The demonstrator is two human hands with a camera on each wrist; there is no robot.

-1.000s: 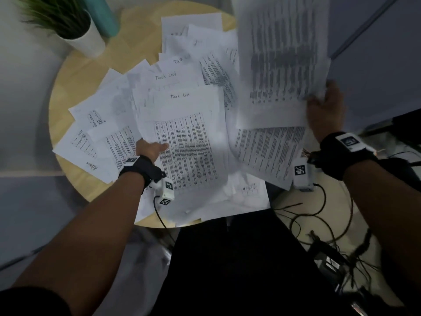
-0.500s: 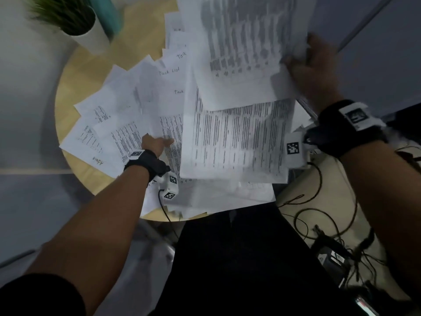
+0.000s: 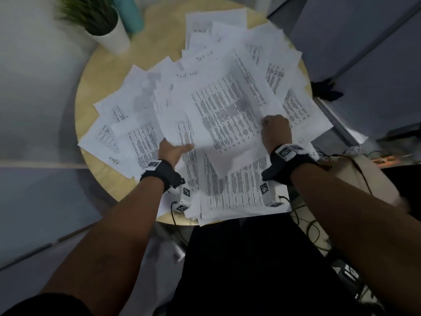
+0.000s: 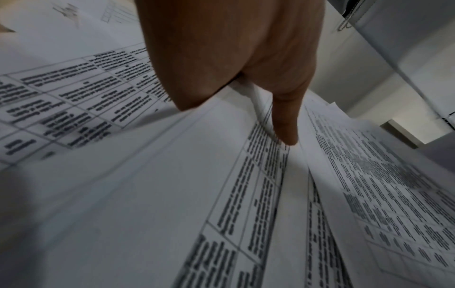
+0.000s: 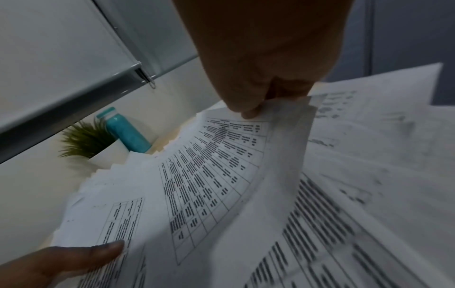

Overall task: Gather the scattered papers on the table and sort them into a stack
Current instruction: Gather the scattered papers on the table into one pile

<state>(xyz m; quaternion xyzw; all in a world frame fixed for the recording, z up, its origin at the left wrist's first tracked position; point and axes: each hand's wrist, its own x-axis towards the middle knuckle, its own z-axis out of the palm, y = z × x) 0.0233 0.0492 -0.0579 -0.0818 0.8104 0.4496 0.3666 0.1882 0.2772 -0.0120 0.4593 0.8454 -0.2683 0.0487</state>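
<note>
Many printed and handwritten white papers (image 3: 141,124) lie overlapping across the round wooden table (image 3: 109,71). My right hand (image 3: 271,124) pinches the right edge of a bundle of printed sheets (image 3: 227,115) held low over the middle of the pile; the pinch shows in the right wrist view (image 5: 258,105). My left hand (image 3: 180,148) holds the bundle's lower left edge, thumb (image 4: 285,128) lying on top and fingers hidden beneath the sheets (image 4: 147,194). The left thumb (image 5: 98,251) also presses on the sheets (image 5: 221,165) in the right wrist view.
A potted plant in a white pot (image 3: 109,35) and a teal bottle (image 3: 129,14) stand at the table's far left. Grey partitions (image 3: 364,53) rise on the right. Cables (image 3: 319,224) lie on the floor at the right, beside my dark lap (image 3: 239,258).
My right hand has brought the raised sheets down from the upper right onto the middle of the pile. My left hand has taken hold of their left edge.
</note>
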